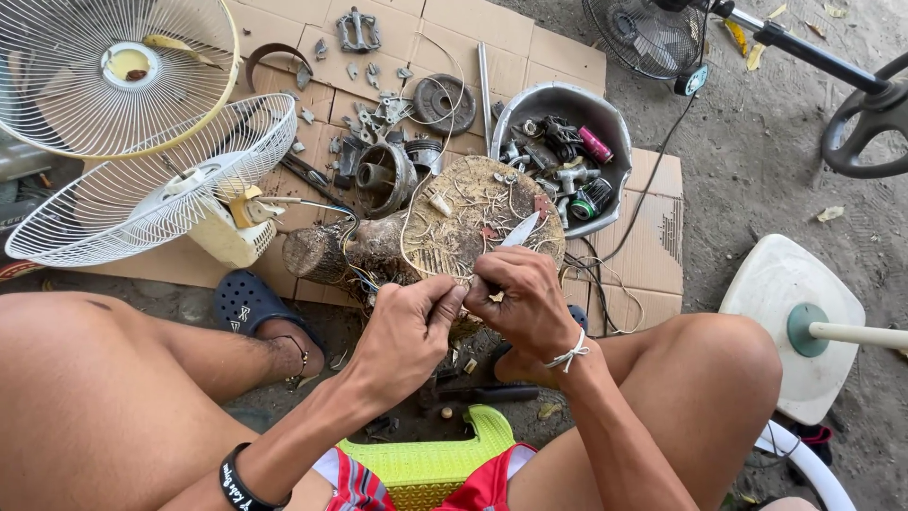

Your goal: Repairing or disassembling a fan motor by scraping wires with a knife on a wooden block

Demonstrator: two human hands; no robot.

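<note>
My left hand (409, 326) pinches a thin white wire (409, 213) between thumb and fingers, just in front of a round wooden log stump (473, 213). My right hand (520, 298) grips a small knife whose blade (520, 230) points up and away over the stump's top. The two hands touch each other at the fingertips. The wire loops back over the stump toward a cream fan motor housing (227, 227). Bits of wire insulation lie scattered on the stump.
Two white fan guards (113, 76) lie at the left on flattened cardboard (530, 57). A grey bowl (610, 128) holds metal parts. Loose metal parts (383, 175) sit behind the stump. A fan base (790, 322) stands at the right. A screwdriver (482, 393) lies between my legs.
</note>
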